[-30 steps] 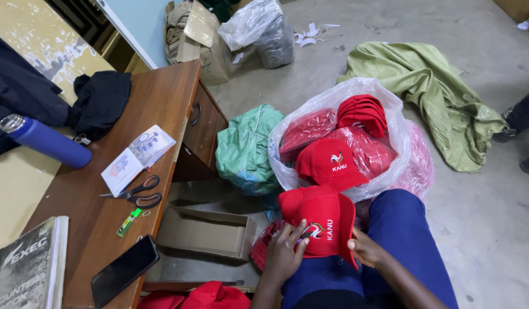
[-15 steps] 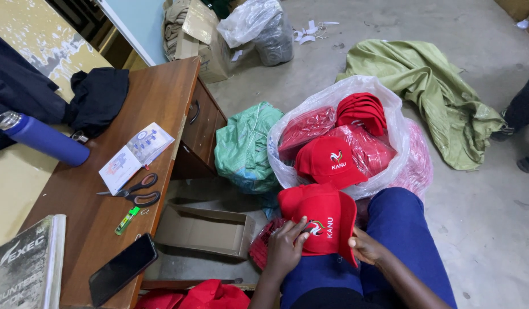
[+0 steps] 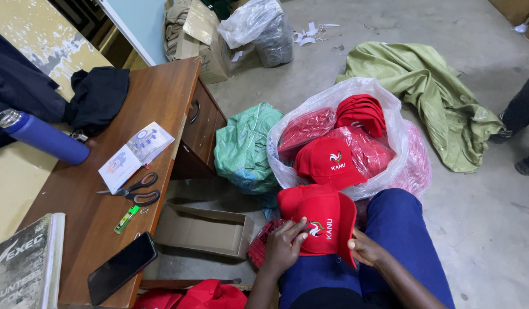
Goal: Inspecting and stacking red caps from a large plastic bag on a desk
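**Cap turned slightly on lap; both hands on it**

Your left hand has crept from the cap's lower edge up onto its front panel since half a second ago; little else shifted. Clear bag of red caps sits at 12 o'clock from your lap, wooden desk at 9 o'clock. Red cap rests on your blue-trousered thigh. Left fingers lie spread flat beside the embroidered emblem. Right hand pinches the cap's right edge at 3 o'clock. Scissors lie untouched.

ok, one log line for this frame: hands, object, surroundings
left hand: on red cap front | right hand: grips red cap brim | cap: on lap | nearby: clear bag of red caps
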